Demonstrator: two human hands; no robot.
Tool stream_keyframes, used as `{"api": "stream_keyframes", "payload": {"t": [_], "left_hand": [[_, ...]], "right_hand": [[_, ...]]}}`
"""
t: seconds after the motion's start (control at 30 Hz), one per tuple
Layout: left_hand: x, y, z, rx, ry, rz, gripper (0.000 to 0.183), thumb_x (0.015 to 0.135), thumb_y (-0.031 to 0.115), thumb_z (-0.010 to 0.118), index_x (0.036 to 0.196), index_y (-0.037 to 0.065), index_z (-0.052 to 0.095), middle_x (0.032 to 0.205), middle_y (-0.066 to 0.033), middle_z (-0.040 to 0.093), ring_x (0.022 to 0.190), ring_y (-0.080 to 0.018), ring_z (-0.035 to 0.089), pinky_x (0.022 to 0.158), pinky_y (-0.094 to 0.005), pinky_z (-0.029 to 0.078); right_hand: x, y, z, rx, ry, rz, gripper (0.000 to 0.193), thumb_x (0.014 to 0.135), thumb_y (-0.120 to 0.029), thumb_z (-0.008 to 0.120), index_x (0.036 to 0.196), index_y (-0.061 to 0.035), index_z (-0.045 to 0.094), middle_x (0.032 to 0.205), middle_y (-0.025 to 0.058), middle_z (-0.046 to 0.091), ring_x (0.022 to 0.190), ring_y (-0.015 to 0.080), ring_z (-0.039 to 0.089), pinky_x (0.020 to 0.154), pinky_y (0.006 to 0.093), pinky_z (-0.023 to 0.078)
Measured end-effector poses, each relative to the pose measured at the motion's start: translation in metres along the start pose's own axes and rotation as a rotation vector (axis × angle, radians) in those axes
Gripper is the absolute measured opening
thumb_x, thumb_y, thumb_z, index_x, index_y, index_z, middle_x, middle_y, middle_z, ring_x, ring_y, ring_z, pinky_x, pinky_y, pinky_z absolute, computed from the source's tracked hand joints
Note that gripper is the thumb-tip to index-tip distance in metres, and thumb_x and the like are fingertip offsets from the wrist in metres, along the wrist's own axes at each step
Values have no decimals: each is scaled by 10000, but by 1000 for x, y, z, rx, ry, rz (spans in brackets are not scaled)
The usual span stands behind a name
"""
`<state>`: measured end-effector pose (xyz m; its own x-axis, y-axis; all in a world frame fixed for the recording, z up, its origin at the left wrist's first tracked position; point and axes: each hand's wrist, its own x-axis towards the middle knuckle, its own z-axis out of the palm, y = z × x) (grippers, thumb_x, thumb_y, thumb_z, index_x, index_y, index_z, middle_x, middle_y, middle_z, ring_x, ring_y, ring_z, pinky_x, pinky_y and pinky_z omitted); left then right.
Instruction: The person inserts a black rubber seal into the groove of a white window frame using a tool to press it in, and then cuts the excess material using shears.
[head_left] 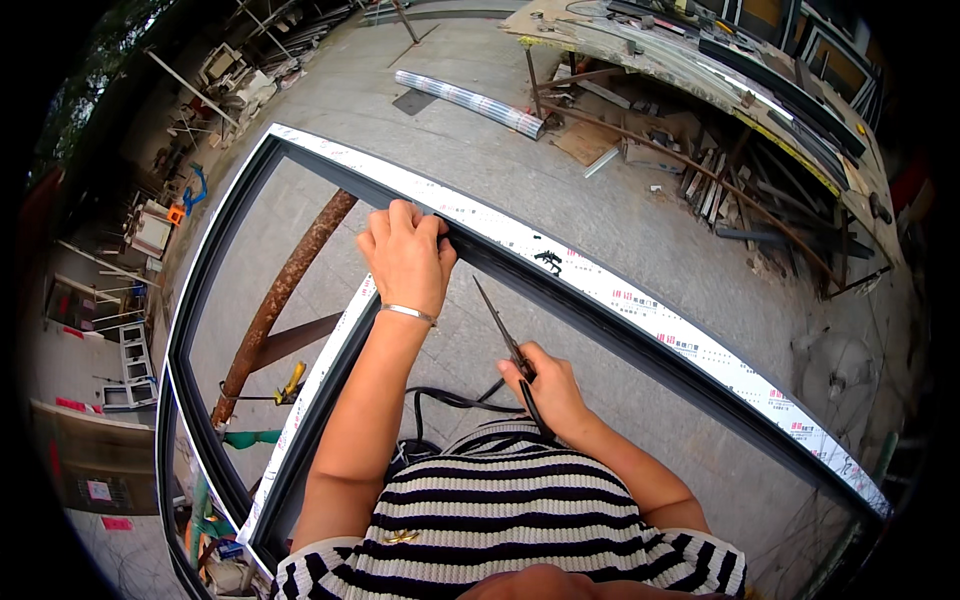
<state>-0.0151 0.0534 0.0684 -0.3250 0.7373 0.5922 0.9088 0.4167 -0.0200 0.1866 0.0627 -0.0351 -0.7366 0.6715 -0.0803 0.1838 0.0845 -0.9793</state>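
A large window frame (620, 290), covered in white printed film with black inner edges, spans the view at a slant. My left hand (405, 255) is closed, its curled fingers pressed against the black inner edge of the far bar, where a middle bar (325, 390) joins it. What the fingertips pinch there is hidden. Lower and to the right, my right hand (550, 390) grips scissors (505, 335) by their black handles, blades together and pointing up and away. A black flexible strip (450, 396) loops between my arms, near the right hand.
A rusty pipe (290, 280) shows under the frame, with a yellow-handled tool (293, 384) beside it. A wrapped roll (470, 102) lies on the paved floor. At far right stands a cluttered workbench (815, 165) with scrap beneath. Debris lines the left side.
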Motion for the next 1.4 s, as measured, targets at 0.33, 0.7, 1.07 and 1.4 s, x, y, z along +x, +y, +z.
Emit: {"api": "stream_keyframes", "payload": {"t": [0.33,0.7,1.07,1.4], "left_hand": [[-17,-13,-24,-136,128,-49,184,673,12,663,817,126,677,951,-73,524,942,-272,459,827,-413,349],[-13,-3,-9,5,53,-20,185,670,114,768,836,114,684,1221,-87,533,1169,-339,424,954,-460,324],[-13,-10,1,-21,116,74,269,640,57,740,894,141,708,1109,-62,547,1071,-299,474,885,-429,376],[-18,-16,-4,-67,69,176,283,667,55,702,936,139,727,990,-55,547,970,-272,498,816,-378,404]], "right_hand": [[0,20,-10,-66,-28,-32,263,869,-228,690,877,11,579,578,159,562,505,276,563,508,368,430],[7,-3,-7,-17,-13,-44,249,866,-198,686,909,23,579,603,143,557,510,211,526,510,340,421],[4,-10,-9,-61,-28,40,255,886,-248,671,927,-6,605,604,82,581,501,156,569,477,312,475],[4,14,0,-83,12,8,247,878,-263,674,933,-27,624,591,97,591,493,197,586,481,333,472]]}}
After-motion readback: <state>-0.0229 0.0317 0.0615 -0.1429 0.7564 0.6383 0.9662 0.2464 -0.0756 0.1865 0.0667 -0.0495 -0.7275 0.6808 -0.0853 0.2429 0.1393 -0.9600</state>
